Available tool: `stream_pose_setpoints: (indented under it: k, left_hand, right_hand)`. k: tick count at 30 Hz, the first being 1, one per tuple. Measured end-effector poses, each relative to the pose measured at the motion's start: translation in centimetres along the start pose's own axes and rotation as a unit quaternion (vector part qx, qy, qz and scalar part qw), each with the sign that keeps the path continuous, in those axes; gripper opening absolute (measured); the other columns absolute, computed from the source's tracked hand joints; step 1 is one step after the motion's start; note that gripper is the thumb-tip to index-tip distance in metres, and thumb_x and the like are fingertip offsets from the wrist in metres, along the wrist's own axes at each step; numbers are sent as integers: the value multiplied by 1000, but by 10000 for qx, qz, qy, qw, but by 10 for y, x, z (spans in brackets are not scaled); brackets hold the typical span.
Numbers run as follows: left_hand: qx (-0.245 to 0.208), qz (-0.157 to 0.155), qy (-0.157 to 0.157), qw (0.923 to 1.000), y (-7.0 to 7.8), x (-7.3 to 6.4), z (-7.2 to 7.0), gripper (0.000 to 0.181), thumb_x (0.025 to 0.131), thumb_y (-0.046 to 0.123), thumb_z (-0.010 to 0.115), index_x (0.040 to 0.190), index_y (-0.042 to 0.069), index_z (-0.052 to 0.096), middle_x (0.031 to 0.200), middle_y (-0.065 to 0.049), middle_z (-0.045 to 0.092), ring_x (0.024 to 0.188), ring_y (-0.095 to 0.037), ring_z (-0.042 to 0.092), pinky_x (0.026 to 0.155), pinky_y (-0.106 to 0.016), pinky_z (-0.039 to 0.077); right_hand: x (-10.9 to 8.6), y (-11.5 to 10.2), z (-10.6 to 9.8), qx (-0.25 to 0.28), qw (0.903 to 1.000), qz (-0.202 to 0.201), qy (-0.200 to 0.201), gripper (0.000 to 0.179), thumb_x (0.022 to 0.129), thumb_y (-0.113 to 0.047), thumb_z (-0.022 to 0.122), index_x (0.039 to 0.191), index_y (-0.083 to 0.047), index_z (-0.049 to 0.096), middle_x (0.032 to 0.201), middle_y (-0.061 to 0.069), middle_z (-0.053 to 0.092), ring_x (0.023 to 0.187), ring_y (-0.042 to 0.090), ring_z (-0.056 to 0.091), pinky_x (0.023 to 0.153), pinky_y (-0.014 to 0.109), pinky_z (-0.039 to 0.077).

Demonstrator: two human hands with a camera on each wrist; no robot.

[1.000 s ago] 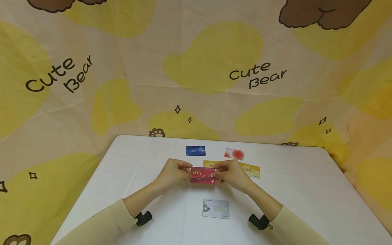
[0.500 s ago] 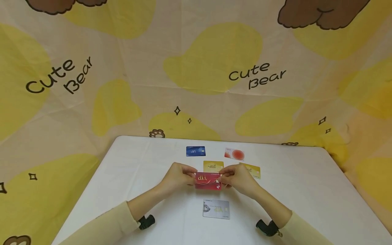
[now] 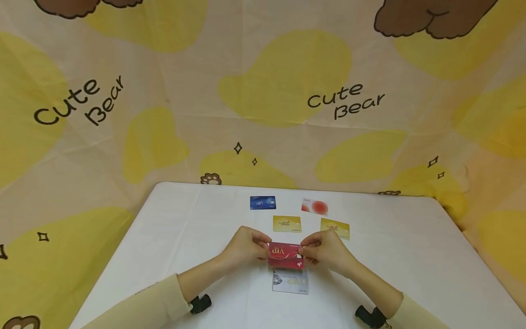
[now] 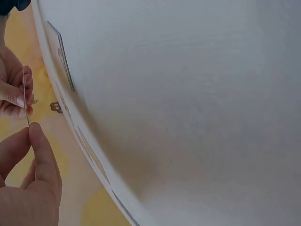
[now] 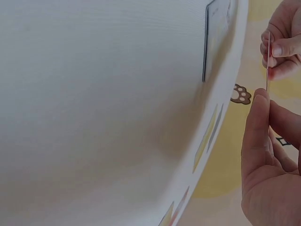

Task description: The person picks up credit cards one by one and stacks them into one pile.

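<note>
Both hands hold one red VIP card [image 3: 285, 256] by its short ends in the head view. My left hand [image 3: 244, 247] pinches the left end between thumb and fingers; my right hand [image 3: 328, 250] pinches the right end. In both wrist views the card appears edge-on as a thin line, raised above the table, with the left hand [image 4: 33, 174] and the right hand [image 5: 270, 155] gripping it. Just in front of it lies a silver VIP card [image 3: 290, 282] on the white table, its far edge overlapped by the red card in this view.
A blue VIP card [image 3: 263, 203] and a white card with a red circle [image 3: 315, 206] lie at the back of the white table [image 3: 197, 214]. Nearer are two gold cards, one gold card [image 3: 287, 224] in the middle and another gold card [image 3: 336, 228] partly behind the right hand.
Both hands have carried the red card toward the wearer and slightly right, from over the middle gold card to the silver card's far edge. The gold card now shows fully.
</note>
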State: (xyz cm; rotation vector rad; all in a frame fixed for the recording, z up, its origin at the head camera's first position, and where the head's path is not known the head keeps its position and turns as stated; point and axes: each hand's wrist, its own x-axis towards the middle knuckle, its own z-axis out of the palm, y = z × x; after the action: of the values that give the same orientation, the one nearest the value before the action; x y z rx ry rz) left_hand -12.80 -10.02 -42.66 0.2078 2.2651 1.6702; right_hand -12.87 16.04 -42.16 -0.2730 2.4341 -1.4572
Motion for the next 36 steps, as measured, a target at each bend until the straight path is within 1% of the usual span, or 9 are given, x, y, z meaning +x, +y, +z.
stream_pose_setpoints:
  k: [7, 16, 18, 22, 27, 32, 36]
  left_hand:
    - [-67, 52, -124, 9999, -1, -2, 9, 23, 79, -9, 76, 102, -11, 76, 74, -5, 69, 64, -13, 65, 66, -31, 62]
    - [-91, -22, -298, 9995, -3, -5, 16, 25, 76, -10, 77, 101, -11, 74, 72, -4, 66, 61, -13, 66, 64, -30, 61]
    - [-75, -64, -347, 9994, -5, -5, 17, 25, 77, -11, 77, 101, -11, 74, 71, -4, 66, 61, -13, 65, 63, -29, 60]
    - [1, -153, -400, 9991, -7, -5, 20, 24, 77, -10, 78, 102, -8, 75, 71, -4, 66, 60, -13, 65, 62, -28, 60]
    - [22, -233, -425, 9988, -7, -7, 22, 21, 79, -9, 79, 99, -5, 76, 71, -6, 66, 60, -14, 66, 61, -29, 60]
    - [50, -309, -515, 9982, -6, -9, 23, 17, 80, -9, 79, 96, -4, 76, 69, -6, 66, 59, -15, 66, 60, -28, 60]
    - [60, -344, -561, 9978, -6, -11, 23, 17, 80, -10, 78, 96, -4, 76, 70, -7, 66, 58, -15, 66, 60, -28, 60]
  right_hand:
    - [-6, 7, -2, 79, 9999, 19, -124, 17, 89, -8, 82, 96, 6, 76, 75, 8, 74, 61, 21, 70, 58, 31, 59]
    - [-12, 13, -4, 78, 9996, 87, -252, 15, 89, -8, 82, 94, 5, 76, 74, 10, 74, 60, 22, 70, 57, 32, 60]
    - [-14, 13, -3, 95, 9994, 136, -295, 15, 89, -8, 82, 93, 4, 75, 74, 9, 73, 60, 20, 69, 57, 31, 59]
    - [-18, 15, -3, 311, 9980, 276, -474, 14, 90, -7, 81, 92, 4, 72, 75, 10, 73, 61, 21, 70, 59, 32, 60]
    - [-20, 18, -3, 556, 9958, 308, -658, 16, 91, -7, 80, 93, 5, 70, 76, 11, 73, 62, 23, 71, 59, 34, 61]
    - [-22, 23, -1, 563, 9948, 341, -772, 16, 91, -7, 80, 93, 4, 69, 76, 11, 73, 61, 22, 71, 58, 34, 61]
    - [-22, 24, 0, 457, 9949, 264, -855, 15, 91, -7, 80, 93, 4, 70, 75, 11, 73, 60, 22, 70, 57, 33, 60]
